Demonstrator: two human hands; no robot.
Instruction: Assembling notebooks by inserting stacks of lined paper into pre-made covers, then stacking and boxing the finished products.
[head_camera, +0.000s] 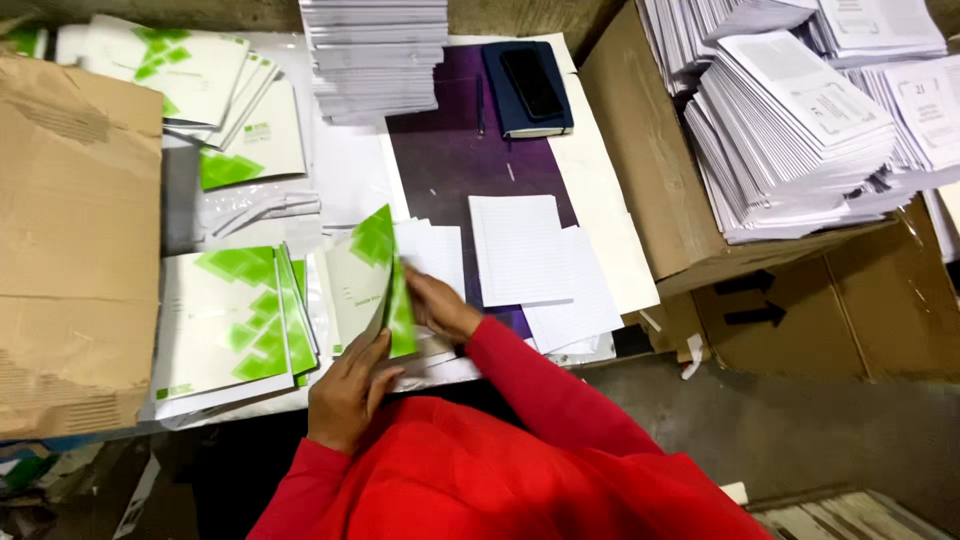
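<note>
- Two hands on one green-and-white cover (375, 285), right at the near edge of the table (350, 180): the left hand (345, 390) pinches its lower edge between fingers and thumb, and the right hand (440, 305) presses flat into the fold with fingers curled against it.
- Cover stands half-folded over a small pile of white lined sheets (430, 250) — if the right hand's push runs off-line, I'd expect a crooked crease or sheets poking out.
- Finished stack of green covers (240, 320) sits just beside the left hand; a stray elbow or wrist could fan it over the table edge.
- Loose lined pages (520, 250) lie just to the right, overlapping; a sweeping sleeve could drag them out of order.
- Dark notebook with a phone (530, 85) on top rests farther back beside the tall paper stack (375, 55) — a leaning stack looks the likeliest threat there.
</note>
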